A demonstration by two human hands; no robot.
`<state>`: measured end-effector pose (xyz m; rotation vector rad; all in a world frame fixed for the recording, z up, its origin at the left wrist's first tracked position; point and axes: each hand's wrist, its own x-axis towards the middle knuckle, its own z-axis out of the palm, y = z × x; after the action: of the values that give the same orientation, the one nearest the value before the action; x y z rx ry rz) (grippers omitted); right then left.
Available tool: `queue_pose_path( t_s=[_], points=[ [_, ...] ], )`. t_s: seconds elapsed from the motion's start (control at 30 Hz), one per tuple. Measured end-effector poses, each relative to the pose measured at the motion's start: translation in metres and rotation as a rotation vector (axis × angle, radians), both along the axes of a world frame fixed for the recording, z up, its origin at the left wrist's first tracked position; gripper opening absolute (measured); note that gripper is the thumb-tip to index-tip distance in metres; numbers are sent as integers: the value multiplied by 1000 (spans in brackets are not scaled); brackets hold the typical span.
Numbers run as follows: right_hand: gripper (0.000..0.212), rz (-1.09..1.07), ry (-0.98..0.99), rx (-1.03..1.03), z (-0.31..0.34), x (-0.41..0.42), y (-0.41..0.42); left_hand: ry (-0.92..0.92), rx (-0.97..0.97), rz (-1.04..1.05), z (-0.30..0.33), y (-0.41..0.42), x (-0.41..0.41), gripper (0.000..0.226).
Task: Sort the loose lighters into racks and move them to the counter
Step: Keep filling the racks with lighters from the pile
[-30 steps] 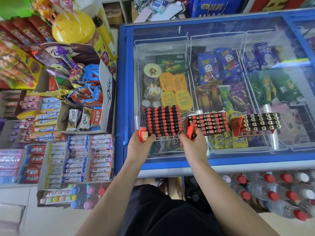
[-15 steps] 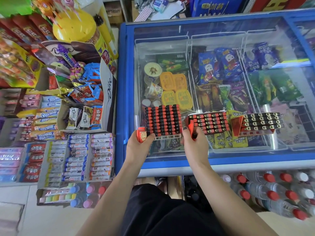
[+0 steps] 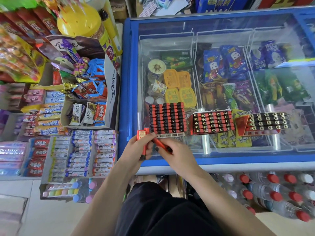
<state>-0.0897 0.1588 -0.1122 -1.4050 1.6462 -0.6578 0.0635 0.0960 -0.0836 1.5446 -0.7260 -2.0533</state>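
- The left hand point(image 3: 136, 150) grips upright red lighters point(image 3: 142, 143); the right hand point(image 3: 177, 155) pinches one slanted lighter point(image 3: 161, 144).
- Both hands meet at the near left corner of the freezer lid point(image 3: 221, 23).
- Three lighter racks point(image 3: 166, 119) stand along its near edge.
- Candy shelves point(image 3: 56, 116) stand beside the freezer's left edge.

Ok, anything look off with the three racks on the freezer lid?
The left rack has an empty front row of slots at its near edge. The right rack sits slightly skewed, and its red card flap hangs open. Both hands hold loose lighters not yet slotted.
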Motion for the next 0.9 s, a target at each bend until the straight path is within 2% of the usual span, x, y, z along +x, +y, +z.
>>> queue_pose_path(
  t_s=[0.2, 0.47, 0.57, 0.63, 0.7, 0.8, 0.9],
  points=[
    [20, 44, 26, 8, -6, 1, -4, 71, 41, -25, -5, 2, 14, 10],
    [18, -78, -145, 171, -8, 3, -2, -10, -146, -5, -14, 10, 11, 9],
    [34, -164, -124, 225, -7, 2, -3, -61, -181, 13, -19, 11, 9, 9],
    [28, -256, -191, 278, -6, -1, -1, -106, -209, 18, -25, 10, 9, 10],
    [15, -399, -344, 333, -6, -3, 1, -129, -230, 34, -30, 9, 9, 10],
    [21, -627, -498, 398, -10, -6, 2, -140, -234, 55, -36, 8, 10, 11],
    [23, -625, -483, 411, -6, -9, 2, -150, -241, 50, -40, 8, 8, 11]
  ],
)
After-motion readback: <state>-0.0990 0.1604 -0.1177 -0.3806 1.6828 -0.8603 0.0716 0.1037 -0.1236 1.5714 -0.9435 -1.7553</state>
